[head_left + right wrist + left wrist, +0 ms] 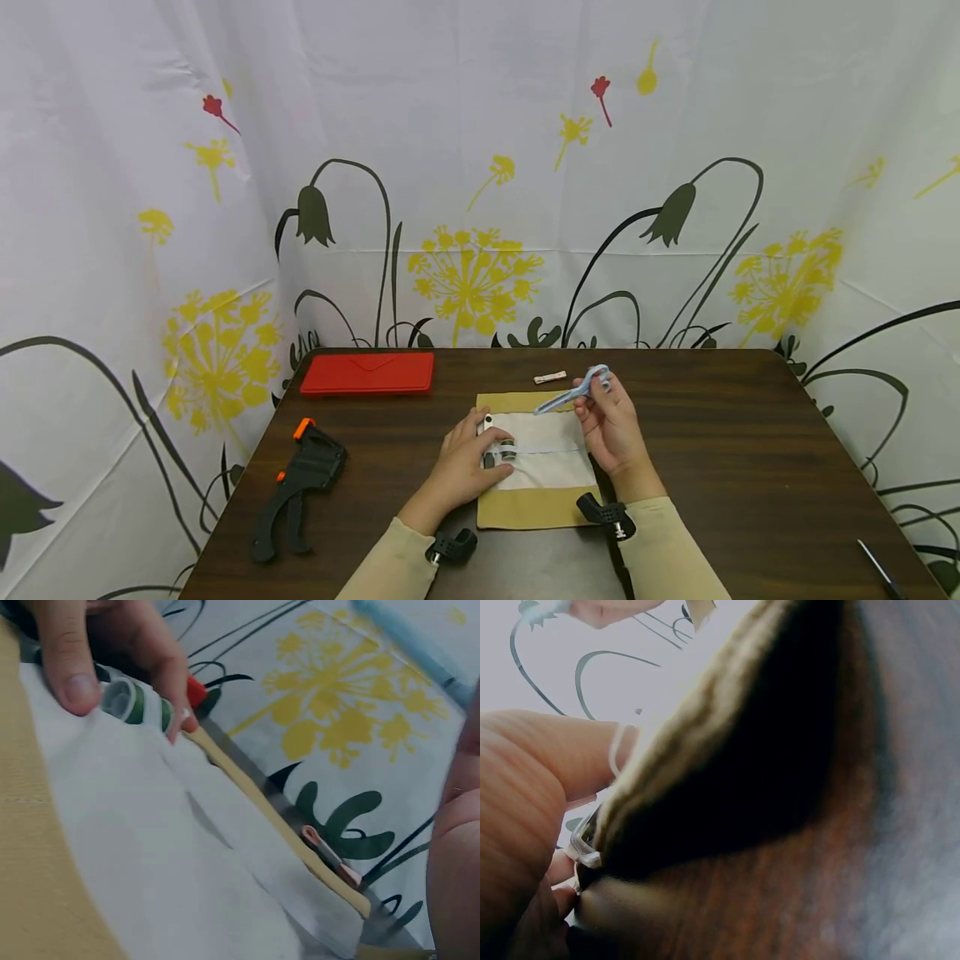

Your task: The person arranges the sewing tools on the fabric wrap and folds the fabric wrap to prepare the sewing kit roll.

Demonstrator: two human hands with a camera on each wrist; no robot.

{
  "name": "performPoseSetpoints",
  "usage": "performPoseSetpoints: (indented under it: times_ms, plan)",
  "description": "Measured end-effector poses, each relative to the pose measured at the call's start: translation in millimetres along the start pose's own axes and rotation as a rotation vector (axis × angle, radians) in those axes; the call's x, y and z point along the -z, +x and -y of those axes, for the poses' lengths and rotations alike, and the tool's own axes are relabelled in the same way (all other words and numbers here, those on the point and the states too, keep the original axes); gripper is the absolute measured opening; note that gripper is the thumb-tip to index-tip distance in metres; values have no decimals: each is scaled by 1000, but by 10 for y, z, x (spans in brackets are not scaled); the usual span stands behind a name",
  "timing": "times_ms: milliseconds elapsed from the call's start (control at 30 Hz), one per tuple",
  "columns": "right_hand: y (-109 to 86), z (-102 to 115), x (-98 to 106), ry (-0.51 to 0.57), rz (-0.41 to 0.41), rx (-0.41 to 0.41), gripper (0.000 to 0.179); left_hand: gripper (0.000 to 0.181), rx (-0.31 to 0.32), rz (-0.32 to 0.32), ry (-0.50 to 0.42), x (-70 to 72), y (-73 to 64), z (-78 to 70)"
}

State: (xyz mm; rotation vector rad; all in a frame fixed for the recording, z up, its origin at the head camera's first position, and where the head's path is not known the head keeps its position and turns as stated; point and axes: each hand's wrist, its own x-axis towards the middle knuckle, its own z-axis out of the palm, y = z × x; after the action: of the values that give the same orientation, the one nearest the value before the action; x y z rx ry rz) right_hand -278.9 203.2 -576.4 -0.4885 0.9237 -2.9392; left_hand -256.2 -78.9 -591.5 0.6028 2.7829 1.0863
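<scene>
A tan cloth organizer (536, 508) with a white inner panel lies spread in front of me. My left hand (468, 462) is at its left edge, thumb and fingers curled around green-banded thread spools (507, 450). A white elastic strap crosses the spools, as the right wrist view (166, 712) shows. Above the cloth's right half, my right hand (611, 425) grips small light-blue scissors (573, 393) by the handles, blades pointing left. The scissors are a blur in the right wrist view. Close up, the left wrist view shows the thumb (592, 754) over the cloth edge.
A small pale folded strip (550, 377) lies just behind the cloth. At the back left sits a red case (367, 373), with a black and orange clamp (300, 492) nearer me. A pen (879, 567) lies at the front right. Patterned curtains hang behind the dark table (735, 450).
</scene>
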Motion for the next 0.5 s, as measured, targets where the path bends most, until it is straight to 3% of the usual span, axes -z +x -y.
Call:
performPoseSetpoints:
  times_ms: [133, 367, 500]
  plan:
    - [-7, -112, 8, -82, -9, -63, 28, 35, 9, 4, 4, -1, 2, -2]
    - [2, -233, 48, -338, -200, -134, 6, 30, 16, 6, 24, 0, 2, -10]
    - [17, -272, 60, -423, -261, -147, 6, 28, 15, 10, 31, 8, 4, -18]
